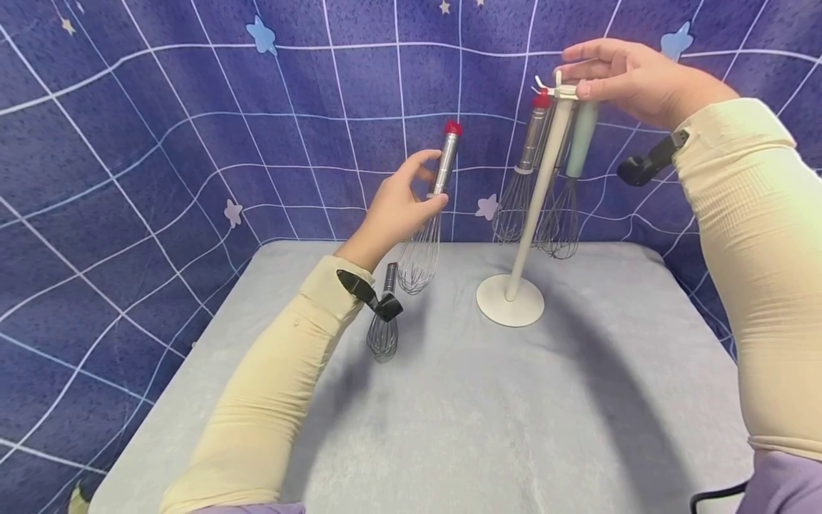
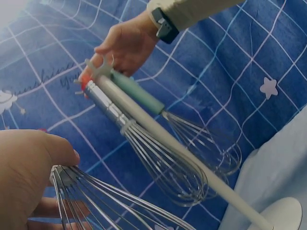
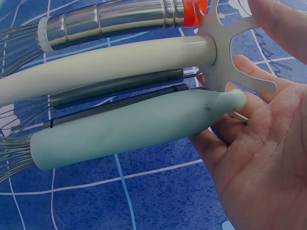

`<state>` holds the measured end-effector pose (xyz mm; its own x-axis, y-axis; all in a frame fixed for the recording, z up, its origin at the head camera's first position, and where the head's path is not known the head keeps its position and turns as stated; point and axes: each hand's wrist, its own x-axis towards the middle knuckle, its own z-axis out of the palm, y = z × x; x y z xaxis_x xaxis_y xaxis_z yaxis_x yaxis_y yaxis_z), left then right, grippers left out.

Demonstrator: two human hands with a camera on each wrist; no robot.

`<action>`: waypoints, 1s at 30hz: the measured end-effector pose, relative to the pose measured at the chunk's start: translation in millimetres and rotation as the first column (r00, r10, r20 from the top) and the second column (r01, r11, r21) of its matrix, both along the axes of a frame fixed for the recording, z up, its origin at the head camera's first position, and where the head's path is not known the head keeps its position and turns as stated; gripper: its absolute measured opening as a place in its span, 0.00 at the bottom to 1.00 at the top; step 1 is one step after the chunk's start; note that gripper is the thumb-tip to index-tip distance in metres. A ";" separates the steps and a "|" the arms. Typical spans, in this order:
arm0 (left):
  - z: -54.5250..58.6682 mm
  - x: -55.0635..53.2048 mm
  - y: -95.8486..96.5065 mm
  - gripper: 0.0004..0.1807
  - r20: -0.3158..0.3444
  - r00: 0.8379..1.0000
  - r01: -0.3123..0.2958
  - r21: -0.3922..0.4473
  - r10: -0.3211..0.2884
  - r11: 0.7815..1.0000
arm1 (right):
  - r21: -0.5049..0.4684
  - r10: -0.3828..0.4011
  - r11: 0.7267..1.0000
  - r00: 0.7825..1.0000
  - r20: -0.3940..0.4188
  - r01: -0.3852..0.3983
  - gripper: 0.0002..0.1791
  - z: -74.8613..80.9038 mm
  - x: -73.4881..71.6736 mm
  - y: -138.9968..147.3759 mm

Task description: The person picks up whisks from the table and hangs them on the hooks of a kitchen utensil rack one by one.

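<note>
My left hand [image 1: 401, 203] holds a steel-handled whisk [image 1: 447, 160] with a red tip between thumb and fingers, wires slanting down over the table. In the left wrist view its wire loops [image 2: 110, 196] fan out beneath the thumb. A cream whisk stand [image 1: 541, 193] rises to the right. My right hand [image 1: 632, 78] grips the stand's pronged top, thumb in front and fingers behind the hooks [image 3: 230, 52]. From the hooks hang a steel whisk [image 3: 115, 21] with a red tip, a mint-green-handled whisk [image 3: 124, 124] and dark-handled whisks [image 3: 120, 88] between them.
A smaller whisk [image 1: 383, 335] lies on the pale grey table [image 1: 449, 428], partly hidden by the left wrist camera [image 1: 379, 300]. The stand's round base [image 1: 494, 303] sits toward the back of the table. Behind hangs a blue gridded curtain [image 1: 308, 100].
</note>
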<state>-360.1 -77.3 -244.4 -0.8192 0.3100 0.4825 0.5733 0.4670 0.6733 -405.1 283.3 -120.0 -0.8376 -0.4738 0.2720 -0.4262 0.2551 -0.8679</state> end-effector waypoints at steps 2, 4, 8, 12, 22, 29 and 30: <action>3.4 1.0 3.4 0.36 -0.001 1.000 0.025 0.017 -0.025 1.000 | -0.006 0.004 1.000 1.000 0.003 -0.004 0.31 0.1 -0.2 1.0; 7.2 2.4 7.1 0.36 0.016 0.999 0.047 0.043 -0.047 0.998 | -0.010 0.007 1.000 1.000 0.004 -0.007 0.32 0.1 -0.6 2.0; 13.4 4.7 15.4 0.37 0.020 0.997 0.074 0.065 -0.075 0.995 | -0.015 0.011 1.000 1.000 -0.005 -0.011 0.31 -0.9 -0.8 2.1; 18.8 6.9 23.5 0.37 0.006 0.994 0.105 0.079 -0.106 0.991 | -0.011 0.004 1.000 1.000 -0.016 -0.004 0.31 -1.7 0.2 0.4; 29.5 13.5 44.2 0.36 0.026 0.981 0.186 0.120 -0.191 0.975 | -0.035 0.015 0.999 1.000 -0.015 -0.015 0.31 -2.8 2.1 -2.5; 34.9 16.3 62.0 0.37 0.036 0.973 0.224 0.120 -0.229 0.967 | -0.001 -0.011 1.000 1.000 -0.021 0.011 0.31 -1.0 2.7 -1.6; 35.2 16.0 64.8 0.37 0.043 0.970 0.231 0.124 -0.238 0.965 | -0.007 -0.011 1.000 1.000 -0.019 0.011 0.31 -1.2 2.7 -1.1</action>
